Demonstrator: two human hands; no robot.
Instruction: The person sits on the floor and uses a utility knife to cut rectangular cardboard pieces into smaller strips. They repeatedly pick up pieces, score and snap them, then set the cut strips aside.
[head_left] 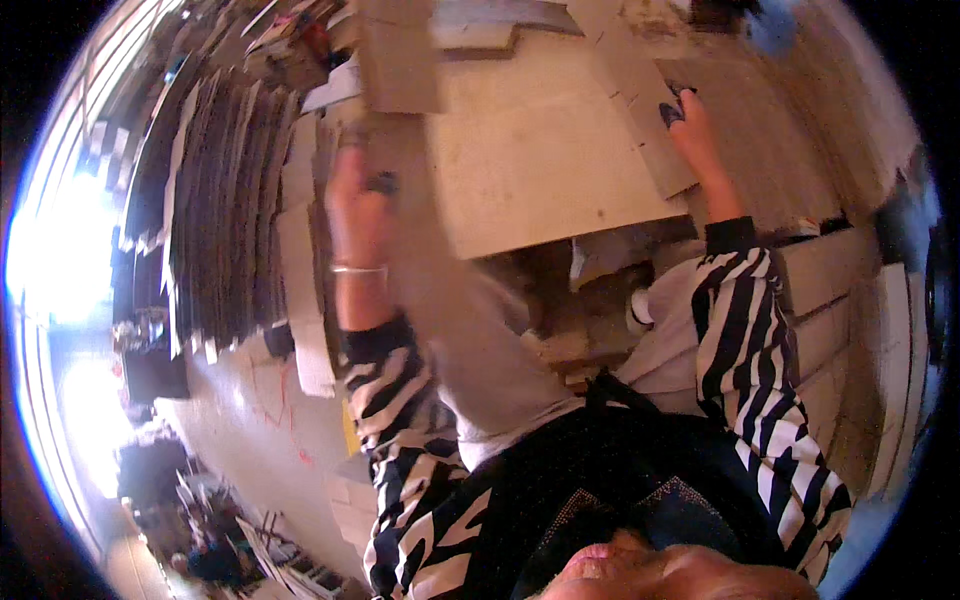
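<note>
My left hand (360, 215), smeared by motion, is closed on a long brown cardboard sheet (415, 215), with a dark-covered thumb over its face. The sheet is blurred too and hangs over the left part of a pale board (535, 150) in front of me. My right hand (695, 135) is on the right, over a flat brown cardboard piece (765, 150). Its thumb and forefinger wear dark covers and are apart; the other fingers are mostly hidden. Another cardboard strip (640, 130) lies beside it along the pale board's right edge.
A row of cardboard sheets on edge (230, 200) stands at the left. More cardboard pieces (490, 35) lie beyond the pale board. Stacked cardboard (825, 330) rises beside my right arm. My knees are under the board's near edge. Clutter lies on the floor (250, 410) at lower left.
</note>
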